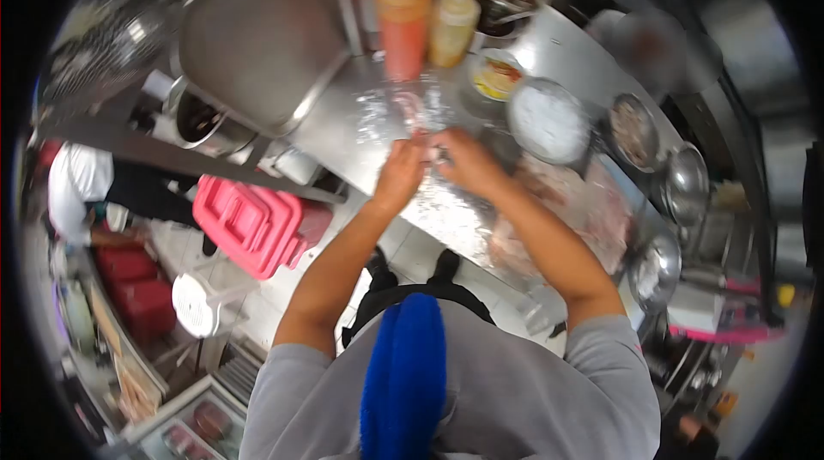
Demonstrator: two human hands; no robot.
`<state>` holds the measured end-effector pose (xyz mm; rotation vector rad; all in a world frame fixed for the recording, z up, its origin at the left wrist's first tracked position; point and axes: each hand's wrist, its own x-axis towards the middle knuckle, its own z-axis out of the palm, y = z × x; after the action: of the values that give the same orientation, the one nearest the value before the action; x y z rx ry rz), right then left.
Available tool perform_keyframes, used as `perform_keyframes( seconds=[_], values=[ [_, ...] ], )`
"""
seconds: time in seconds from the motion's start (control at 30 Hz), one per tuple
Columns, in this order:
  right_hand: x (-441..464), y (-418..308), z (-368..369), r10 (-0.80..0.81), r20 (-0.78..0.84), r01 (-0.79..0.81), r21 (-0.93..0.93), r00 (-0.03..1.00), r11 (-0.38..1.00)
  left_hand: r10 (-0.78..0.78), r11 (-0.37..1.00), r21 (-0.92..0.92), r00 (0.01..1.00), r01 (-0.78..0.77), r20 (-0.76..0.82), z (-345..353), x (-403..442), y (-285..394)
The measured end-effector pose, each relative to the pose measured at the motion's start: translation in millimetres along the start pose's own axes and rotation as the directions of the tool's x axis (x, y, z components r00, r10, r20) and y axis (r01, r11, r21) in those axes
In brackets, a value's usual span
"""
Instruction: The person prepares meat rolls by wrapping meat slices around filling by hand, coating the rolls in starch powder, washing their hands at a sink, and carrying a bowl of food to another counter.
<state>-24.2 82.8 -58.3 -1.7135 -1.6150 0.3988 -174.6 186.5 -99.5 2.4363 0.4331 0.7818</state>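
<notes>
My left hand [401, 173] and my right hand [468, 161] meet over the steel counter [352, 130], fingers closed and close together. Both pinch the near end of a crinkled clear plastic bag [403, 108], which lies flat with something pinkish showing through it. Blur hides the exact grip of the fingertips. Beyond the bag stands an orange-red squeeze bottle [402, 31], with a yellowish squeeze bottle [453, 29] beside it. To the right of my right forearm, pale pink raw meat [601, 211] lies in clear plastic.
A bowl of white contents [549, 121] and a labelled tub [496, 74] stand at the right. Several metal bowls line the far right edge. A steel sink [266, 31] is at the upper left. Below it are a pink lidded bin [249, 224], a white stool [196, 304] and another person [81, 181].
</notes>
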Motion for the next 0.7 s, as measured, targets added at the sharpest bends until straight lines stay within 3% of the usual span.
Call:
perform_keyframes(
  seconds=[0.07,0.1,0.13,0.23,0.37,0.57,0.7],
  values=[
    [-14.4,3.0,13.7,0.053,0.056,-0.048,-0.079,0.997,0.996,0.016,0.999,-0.05,1.0,-0.017,-0.026,4.3,0.6,0.2],
    [-15.4,-5.0,15.5,0.155,0.074,-0.139,-0.187,0.985,0.973,-0.021,0.998,-0.051,1.0,0.02,-0.02,2.7,1.6,4.7],
    [-16.4,-4.0,17.4,0.09,0.024,-0.083,-0.208,0.996,0.975,0.028,0.998,-0.053,0.998,-0.032,-0.061,-0.9,4.2,10.4],
    [-18.4,1.2,25.1,0.023,-0.034,-0.029,-0.21,0.999,0.977,-0.036,0.998,-0.051,0.999,0.036,-0.002,2.3,0.0,5.2],
    [-17.6,-0.8,27.8,-0.043,-0.122,0.014,-0.229,0.992,0.973,-0.001,0.999,-0.044,1.0,0.001,-0.017,-0.3,-0.2,9.5],
    [-27.2,-4.7,30.3,-0.068,-0.15,0.042,-0.172,0.986,0.984,-0.053,0.997,-0.056,0.997,0.056,0.047,-3.6,-8.5,12.3],
    [-42.8,-10.9,30.2,-0.123,-0.137,0.094,-0.204,0.983,0.974,-0.012,0.997,-0.079,1.0,0.014,0.023,-8.0,-23.3,21.6]
  ],
)
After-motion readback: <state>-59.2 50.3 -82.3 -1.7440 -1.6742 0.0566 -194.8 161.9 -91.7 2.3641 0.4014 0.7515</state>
